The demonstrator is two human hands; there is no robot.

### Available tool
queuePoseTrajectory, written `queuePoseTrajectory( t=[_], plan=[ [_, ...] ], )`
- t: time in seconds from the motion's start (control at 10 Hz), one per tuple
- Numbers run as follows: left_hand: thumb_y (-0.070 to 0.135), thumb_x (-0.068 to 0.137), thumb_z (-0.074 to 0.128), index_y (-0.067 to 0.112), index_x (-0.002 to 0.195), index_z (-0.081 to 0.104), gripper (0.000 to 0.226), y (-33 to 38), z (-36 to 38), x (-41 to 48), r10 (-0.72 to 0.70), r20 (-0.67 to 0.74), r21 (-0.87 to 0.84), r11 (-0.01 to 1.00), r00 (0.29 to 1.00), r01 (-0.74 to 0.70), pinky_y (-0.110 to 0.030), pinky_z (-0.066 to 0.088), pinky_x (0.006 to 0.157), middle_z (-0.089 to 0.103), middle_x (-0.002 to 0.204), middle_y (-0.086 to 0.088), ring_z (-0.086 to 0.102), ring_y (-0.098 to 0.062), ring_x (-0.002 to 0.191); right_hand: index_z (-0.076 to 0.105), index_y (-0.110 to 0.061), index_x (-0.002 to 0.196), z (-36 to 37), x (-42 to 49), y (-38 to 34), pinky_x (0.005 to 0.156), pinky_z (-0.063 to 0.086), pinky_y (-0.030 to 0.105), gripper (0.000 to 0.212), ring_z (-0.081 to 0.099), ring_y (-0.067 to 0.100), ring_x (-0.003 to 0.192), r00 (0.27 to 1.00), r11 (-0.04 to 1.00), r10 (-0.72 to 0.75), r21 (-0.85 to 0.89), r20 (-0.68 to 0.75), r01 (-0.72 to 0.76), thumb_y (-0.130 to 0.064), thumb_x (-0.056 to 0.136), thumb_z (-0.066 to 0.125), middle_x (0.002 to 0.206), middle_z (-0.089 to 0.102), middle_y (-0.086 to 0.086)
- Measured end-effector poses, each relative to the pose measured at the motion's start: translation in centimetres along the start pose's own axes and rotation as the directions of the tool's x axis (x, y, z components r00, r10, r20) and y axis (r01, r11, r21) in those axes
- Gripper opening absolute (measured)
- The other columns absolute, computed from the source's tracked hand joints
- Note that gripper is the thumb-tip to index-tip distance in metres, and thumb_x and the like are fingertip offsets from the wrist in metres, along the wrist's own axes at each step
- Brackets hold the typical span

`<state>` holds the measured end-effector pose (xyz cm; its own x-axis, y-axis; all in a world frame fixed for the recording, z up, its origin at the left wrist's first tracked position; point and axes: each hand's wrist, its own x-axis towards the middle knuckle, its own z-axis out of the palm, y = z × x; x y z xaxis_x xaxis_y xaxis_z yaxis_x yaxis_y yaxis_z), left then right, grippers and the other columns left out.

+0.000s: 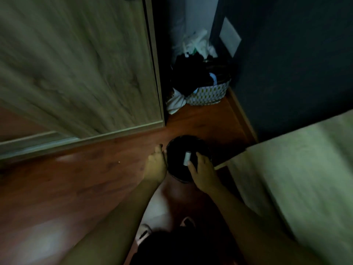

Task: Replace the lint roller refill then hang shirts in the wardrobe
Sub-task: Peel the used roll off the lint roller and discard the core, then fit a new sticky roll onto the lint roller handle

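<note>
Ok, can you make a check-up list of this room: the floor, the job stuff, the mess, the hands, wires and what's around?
Surface: brown wood floor, shiny in patches.
Job's things: small white roll held over the dark round bin.
Clutter: patterned basket in the corner, heaped with clothes.
Hands: left hand at the bin's rim, grip unclear; right hand pinches the white roll.
Cables: nothing seen.
Surroundings: wardrobe door on the left, bed on the right, dark wall behind.
</note>
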<state>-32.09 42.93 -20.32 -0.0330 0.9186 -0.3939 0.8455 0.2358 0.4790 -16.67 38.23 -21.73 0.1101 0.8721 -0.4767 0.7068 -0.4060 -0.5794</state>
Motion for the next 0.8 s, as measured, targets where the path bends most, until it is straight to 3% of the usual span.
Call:
queuePoseTrajectory(
  t=[0.1, 0.2, 0.3, 0.4, 0.5, 0.8],
  plan=[
    [0.023, 0.099, 0.038, 0.005, 0.13, 0.043, 0.035, 3.6, -5.2, -9.6, 0.087, 0.005, -0.04, 0.995, 0.996, -0.087, -0.042, 0.045, 0.079, 0.062, 0.113, -0.027, 0.059, -0.044, 0.101, 0.028, -0.004, 0.142, -3.7, -7.2, -2.3, 0.107, 0.03, 0.038, 0.057, 0.035, 0.032, 0.133, 0.998, 1.0, -0.028, 0.01, -0.062, 0.028, -0.037, 0.097, 0.038, 0.145, 0.035, 0.02],
    [0.024, 0.1, 0.036, 0.003, 0.123, 0.047, 0.033, 4.5, -6.7, -13.4, 0.159, -0.063, -0.021, 0.987, 0.985, -0.16, -0.044, 0.045, 0.074, 0.064, 0.107, -0.028, 0.06, -0.045, 0.095, 0.035, -0.003, 0.139, -5.2, -11.6, -2.4, 0.105, 0.032, 0.036, 0.058, 0.04, 0.032, 0.129, 0.988, 0.997, -0.075, 0.017, -0.138, 0.078, -0.041, 0.095, 0.035, 0.141, 0.042, 0.02],
    [0.02, 0.099, 0.04, 0.0, 0.121, 0.05, 0.031, 4.2, -6.1, -19.6, 0.277, -0.116, -0.028, 0.959, 0.954, -0.282, -0.043, 0.044, 0.072, 0.064, 0.108, -0.028, 0.06, -0.046, 0.095, 0.04, -0.002, 0.136, -6.4, -17.9, -0.2, 0.104, 0.03, 0.032, 0.055, 0.043, 0.032, 0.127, 0.956, 0.99, -0.139, -0.035, -0.259, 0.135, -0.039, 0.096, 0.038, 0.138, 0.047, 0.02],
    [0.018, 0.098, 0.042, -0.001, 0.124, 0.049, 0.032, 3.5, -5.1, -23.6, 0.352, -0.125, -0.024, 0.934, 0.928, -0.357, -0.041, 0.043, 0.071, 0.063, 0.111, -0.028, 0.059, -0.045, 0.096, 0.04, -0.002, 0.136, -6.5, -22.9, 2.5, 0.103, 0.032, 0.033, 0.05, 0.043, 0.032, 0.127, 0.941, 0.993, -0.111, -0.009, -0.319, 0.114, -0.034, 0.097, 0.041, 0.138, 0.047, 0.02],
    [0.017, 0.098, 0.044, 0.001, 0.13, 0.047, 0.036, 2.7, -2.9, -30.0, 0.468, -0.128, -0.001, 0.882, 0.875, -0.472, -0.041, 0.046, 0.073, 0.062, 0.116, -0.027, 0.061, -0.044, 0.098, 0.043, -0.004, 0.132, -6.0, -29.8, 6.4, 0.099, 0.038, 0.037, 0.053, 0.046, 0.033, 0.123, 0.937, 0.996, -0.081, 0.005, -0.339, 0.088, -0.041, 0.095, 0.036, 0.133, 0.049, 0.02],
    [0.018, 0.096, 0.047, 0.004, 0.129, 0.049, 0.035, 4.4, 3.9, -41.6, 0.557, -0.021, -0.118, 0.824, 0.83, -0.555, -0.038, 0.046, 0.077, 0.063, 0.117, -0.023, 0.061, -0.041, 0.103, 0.044, -0.008, 0.132, -8.9, -43.9, 14.0, 0.102, 0.036, 0.033, 0.044, 0.046, 0.027, 0.12, 0.883, 0.996, -0.087, -0.025, -0.461, 0.086, -0.032, 0.095, 0.043, 0.131, 0.049, 0.014]
  ],
)
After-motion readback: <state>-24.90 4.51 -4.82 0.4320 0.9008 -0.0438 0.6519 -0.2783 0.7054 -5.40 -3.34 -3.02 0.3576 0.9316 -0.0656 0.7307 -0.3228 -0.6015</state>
